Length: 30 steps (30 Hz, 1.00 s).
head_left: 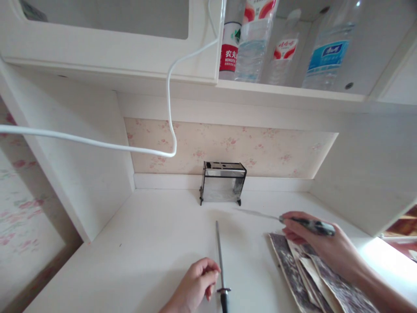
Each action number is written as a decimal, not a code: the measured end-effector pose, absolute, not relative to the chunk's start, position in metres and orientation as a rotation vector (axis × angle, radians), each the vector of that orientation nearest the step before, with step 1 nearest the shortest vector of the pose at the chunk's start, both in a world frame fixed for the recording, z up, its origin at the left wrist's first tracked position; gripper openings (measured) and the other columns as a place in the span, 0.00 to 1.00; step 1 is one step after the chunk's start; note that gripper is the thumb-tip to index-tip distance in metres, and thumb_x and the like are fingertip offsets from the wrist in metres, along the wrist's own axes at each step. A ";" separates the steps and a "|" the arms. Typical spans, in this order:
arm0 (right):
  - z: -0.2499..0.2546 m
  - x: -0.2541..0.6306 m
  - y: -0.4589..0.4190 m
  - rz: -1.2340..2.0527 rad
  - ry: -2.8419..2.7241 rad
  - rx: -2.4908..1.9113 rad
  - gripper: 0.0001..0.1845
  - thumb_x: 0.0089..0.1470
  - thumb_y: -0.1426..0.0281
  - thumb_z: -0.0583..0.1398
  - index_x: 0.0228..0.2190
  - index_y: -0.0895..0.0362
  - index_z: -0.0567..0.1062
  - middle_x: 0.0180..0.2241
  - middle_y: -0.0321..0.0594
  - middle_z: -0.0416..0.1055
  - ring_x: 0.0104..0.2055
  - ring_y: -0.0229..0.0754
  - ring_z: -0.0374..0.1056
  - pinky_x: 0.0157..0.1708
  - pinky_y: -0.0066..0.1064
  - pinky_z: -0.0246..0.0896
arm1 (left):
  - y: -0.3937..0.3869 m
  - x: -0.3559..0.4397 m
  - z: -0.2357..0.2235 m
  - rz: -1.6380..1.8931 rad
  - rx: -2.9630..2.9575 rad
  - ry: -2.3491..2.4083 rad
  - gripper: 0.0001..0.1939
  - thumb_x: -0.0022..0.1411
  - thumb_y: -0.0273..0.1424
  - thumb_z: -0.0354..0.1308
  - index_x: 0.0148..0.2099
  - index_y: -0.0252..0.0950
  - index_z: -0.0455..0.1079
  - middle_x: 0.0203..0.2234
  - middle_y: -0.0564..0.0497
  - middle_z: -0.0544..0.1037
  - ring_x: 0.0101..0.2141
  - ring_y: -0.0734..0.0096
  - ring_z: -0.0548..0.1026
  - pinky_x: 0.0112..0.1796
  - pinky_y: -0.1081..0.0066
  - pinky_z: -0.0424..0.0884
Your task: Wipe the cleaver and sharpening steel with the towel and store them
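Two hands at white tabletop (156, 243). Metal rod (220, 252) lying on tabletop, black handle toward near edge. Right hand (314, 238) clamped on knife (308, 223), right of rod; knife handle inside grip, butt protruding, blurred blade pointing left toward rod's far end. Left hand (199, 281) just left of rod, fingers curled; cannot tell whether closed on rod. Stand (224, 166) behind rod. Mottled sheets (286, 265) right of rod, below right hand.
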State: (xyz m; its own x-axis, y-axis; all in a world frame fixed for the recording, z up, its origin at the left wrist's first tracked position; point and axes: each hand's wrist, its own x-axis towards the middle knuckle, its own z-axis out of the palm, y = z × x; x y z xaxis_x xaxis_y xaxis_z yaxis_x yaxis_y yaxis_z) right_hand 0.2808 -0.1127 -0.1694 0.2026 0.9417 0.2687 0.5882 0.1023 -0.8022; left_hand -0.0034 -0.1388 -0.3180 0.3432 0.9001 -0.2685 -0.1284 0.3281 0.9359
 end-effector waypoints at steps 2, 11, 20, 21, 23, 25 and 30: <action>-0.140 0.282 -0.096 0.642 -1.381 -1.470 0.24 0.41 0.53 0.64 0.37 0.57 0.77 0.25 0.44 0.76 0.28 0.47 0.74 0.29 0.35 0.73 | -0.139 -0.005 -0.317 0.828 0.982 0.973 0.12 0.51 0.36 0.57 0.35 0.32 0.65 0.18 0.57 0.61 0.20 0.78 0.59 0.22 0.74 0.55; -0.034 0.247 -0.018 0.487 -1.418 -1.355 0.16 0.47 0.69 0.62 0.38 0.65 0.74 0.23 0.47 0.75 0.26 0.44 0.73 0.27 0.35 0.72 | -0.141 -0.007 -0.312 0.829 0.974 0.965 0.12 0.53 0.37 0.57 0.35 0.32 0.66 0.20 0.57 0.62 0.21 0.78 0.60 0.24 0.74 0.56; -0.021 0.233 0.023 0.490 -1.627 -1.475 0.25 0.45 0.64 0.61 0.34 0.78 0.68 0.28 0.58 0.74 0.26 0.40 0.73 0.31 0.29 0.66 | -0.144 -0.012 -0.302 0.815 0.971 0.945 0.11 0.53 0.34 0.56 0.37 0.32 0.67 0.21 0.56 0.63 0.22 0.77 0.61 0.26 0.74 0.58; -0.020 0.233 0.025 0.489 -1.633 -1.474 0.26 0.44 0.63 0.61 0.33 0.79 0.68 0.29 0.59 0.73 0.27 0.40 0.73 0.31 0.30 0.65 | -0.145 -0.012 -0.302 0.817 0.968 0.943 0.11 0.53 0.34 0.56 0.37 0.32 0.67 0.21 0.56 0.63 0.22 0.77 0.61 0.26 0.74 0.58; -0.016 0.230 0.028 0.502 -1.645 -1.487 0.29 0.42 0.62 0.61 0.32 0.80 0.67 0.29 0.61 0.73 0.27 0.40 0.73 0.32 0.31 0.64 | -0.145 -0.011 -0.303 0.823 0.972 0.937 0.11 0.53 0.34 0.56 0.37 0.32 0.67 0.21 0.56 0.63 0.23 0.77 0.61 0.26 0.74 0.58; -0.011 0.227 0.031 0.515 -1.664 -1.521 0.29 0.41 0.62 0.61 0.31 0.81 0.67 0.28 0.60 0.73 0.27 0.41 0.73 0.31 0.32 0.64 | -0.145 -0.011 -0.304 0.822 0.982 0.927 0.12 0.53 0.36 0.57 0.37 0.32 0.67 0.21 0.56 0.63 0.23 0.77 0.61 0.26 0.74 0.58; -0.003 0.218 0.051 0.404 -1.690 -1.591 0.30 0.46 0.60 0.54 0.26 0.82 0.65 0.28 0.55 0.72 0.28 0.36 0.72 0.34 0.26 0.62 | -0.145 -0.011 -0.307 0.823 0.984 0.949 0.13 0.53 0.37 0.58 0.37 0.32 0.67 0.21 0.56 0.63 0.22 0.77 0.62 0.26 0.74 0.58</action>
